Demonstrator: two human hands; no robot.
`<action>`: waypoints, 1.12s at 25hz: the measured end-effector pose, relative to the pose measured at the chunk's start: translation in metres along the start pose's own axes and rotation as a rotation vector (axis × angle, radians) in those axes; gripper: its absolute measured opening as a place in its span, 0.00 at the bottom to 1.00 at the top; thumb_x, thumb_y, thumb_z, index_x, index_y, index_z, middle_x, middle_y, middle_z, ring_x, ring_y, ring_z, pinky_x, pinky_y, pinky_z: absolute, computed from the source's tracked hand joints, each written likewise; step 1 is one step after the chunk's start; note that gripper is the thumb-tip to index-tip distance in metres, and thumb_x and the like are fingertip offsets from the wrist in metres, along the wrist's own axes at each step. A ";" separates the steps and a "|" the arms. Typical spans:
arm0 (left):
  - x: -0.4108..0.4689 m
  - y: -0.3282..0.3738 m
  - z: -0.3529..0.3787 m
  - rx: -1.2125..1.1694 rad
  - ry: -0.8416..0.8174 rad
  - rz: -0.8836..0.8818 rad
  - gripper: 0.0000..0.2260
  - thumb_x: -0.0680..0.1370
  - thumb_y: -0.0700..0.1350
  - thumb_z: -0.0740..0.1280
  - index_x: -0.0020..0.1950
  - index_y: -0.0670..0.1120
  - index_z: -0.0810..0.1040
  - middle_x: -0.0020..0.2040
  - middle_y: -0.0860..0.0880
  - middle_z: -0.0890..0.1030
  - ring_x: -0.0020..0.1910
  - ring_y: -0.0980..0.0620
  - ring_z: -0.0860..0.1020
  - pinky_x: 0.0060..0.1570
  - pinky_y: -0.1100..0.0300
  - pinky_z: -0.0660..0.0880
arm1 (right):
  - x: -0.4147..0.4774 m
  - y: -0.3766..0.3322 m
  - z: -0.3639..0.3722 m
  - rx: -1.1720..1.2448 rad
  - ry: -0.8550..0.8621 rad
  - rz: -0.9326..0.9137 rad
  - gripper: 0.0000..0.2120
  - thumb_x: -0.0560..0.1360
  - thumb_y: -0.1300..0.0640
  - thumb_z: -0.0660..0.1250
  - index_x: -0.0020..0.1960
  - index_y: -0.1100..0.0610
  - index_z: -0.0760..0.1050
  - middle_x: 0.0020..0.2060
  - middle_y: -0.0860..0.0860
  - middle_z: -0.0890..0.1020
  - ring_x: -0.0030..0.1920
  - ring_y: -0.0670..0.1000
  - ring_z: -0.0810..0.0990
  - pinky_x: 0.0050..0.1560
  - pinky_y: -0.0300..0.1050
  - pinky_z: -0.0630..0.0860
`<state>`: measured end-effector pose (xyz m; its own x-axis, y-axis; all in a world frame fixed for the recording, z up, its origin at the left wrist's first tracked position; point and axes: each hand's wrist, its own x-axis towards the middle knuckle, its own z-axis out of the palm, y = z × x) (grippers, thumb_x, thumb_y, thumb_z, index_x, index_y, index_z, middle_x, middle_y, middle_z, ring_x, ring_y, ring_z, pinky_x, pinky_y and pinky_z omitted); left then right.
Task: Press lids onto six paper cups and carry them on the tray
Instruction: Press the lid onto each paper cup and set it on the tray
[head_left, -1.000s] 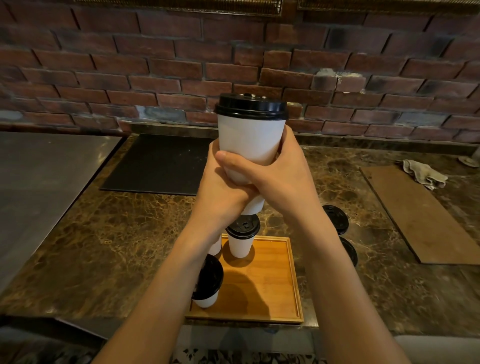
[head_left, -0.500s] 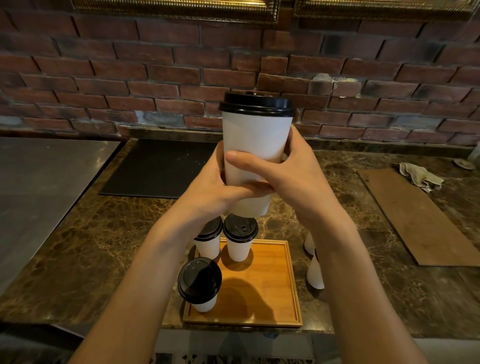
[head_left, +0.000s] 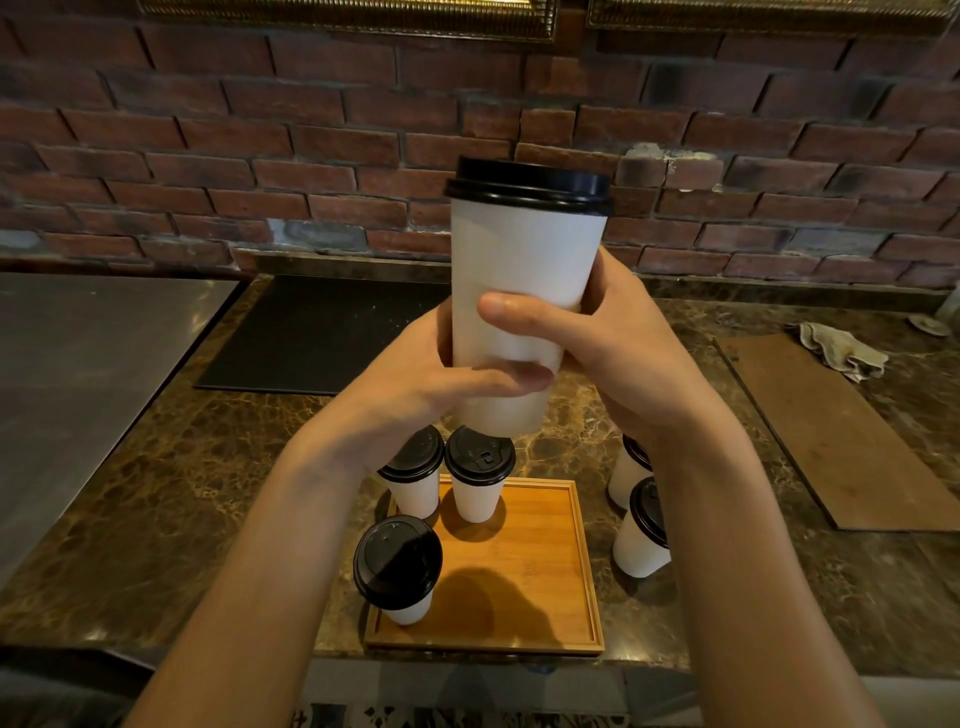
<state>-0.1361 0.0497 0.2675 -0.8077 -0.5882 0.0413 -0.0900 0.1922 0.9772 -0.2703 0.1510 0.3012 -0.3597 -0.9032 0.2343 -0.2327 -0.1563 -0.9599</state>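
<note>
Head view, forward-down, close over counter (head_left: 156, 493), facing brick wall (head_left: 260, 156).

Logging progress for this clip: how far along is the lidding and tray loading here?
Done: three lidded cups stand on the tray. In hand: left hand and right hand grip a fourth lidded cup. Left: two lidded cups on the counter to load, then the carry.

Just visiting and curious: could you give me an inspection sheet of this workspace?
Surface: marble counter; steel sheet at left.
Job's things: held cup, lidded, upright; three lidded cups on tray, left side; two lidded cups on counter right of it.
Clutter: rag, brown board, black mat.
Grippers: left hand and right hand both grip the held cup.
Cables: nothing seen.
Surroundings: brick wall, gilt frames.
</note>
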 end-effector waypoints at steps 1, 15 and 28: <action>0.000 0.000 -0.001 0.002 -0.006 0.003 0.21 0.67 0.46 0.74 0.59 0.51 0.76 0.55 0.50 0.82 0.56 0.53 0.80 0.60 0.50 0.75 | 0.000 0.000 -0.002 0.007 -0.019 -0.004 0.33 0.64 0.49 0.76 0.66 0.49 0.69 0.56 0.48 0.80 0.56 0.48 0.82 0.52 0.46 0.82; -0.001 -0.002 0.002 -0.206 -0.259 0.130 0.31 0.64 0.45 0.74 0.67 0.52 0.71 0.59 0.50 0.79 0.60 0.50 0.77 0.56 0.56 0.77 | -0.007 0.002 -0.012 0.028 -0.177 -0.012 0.35 0.59 0.47 0.75 0.64 0.52 0.71 0.52 0.45 0.82 0.57 0.47 0.81 0.51 0.41 0.79; -0.002 0.006 0.011 -0.158 0.002 0.157 0.36 0.60 0.49 0.77 0.66 0.51 0.70 0.56 0.52 0.81 0.56 0.54 0.79 0.52 0.54 0.78 | -0.006 -0.011 -0.004 -0.093 -0.018 -0.045 0.32 0.63 0.48 0.77 0.64 0.49 0.71 0.53 0.43 0.80 0.54 0.41 0.80 0.51 0.42 0.81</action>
<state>-0.1412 0.0607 0.2715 -0.8036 -0.5621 0.1955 0.1289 0.1563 0.9793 -0.2692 0.1601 0.3105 -0.3305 -0.9034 0.2733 -0.3319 -0.1599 -0.9297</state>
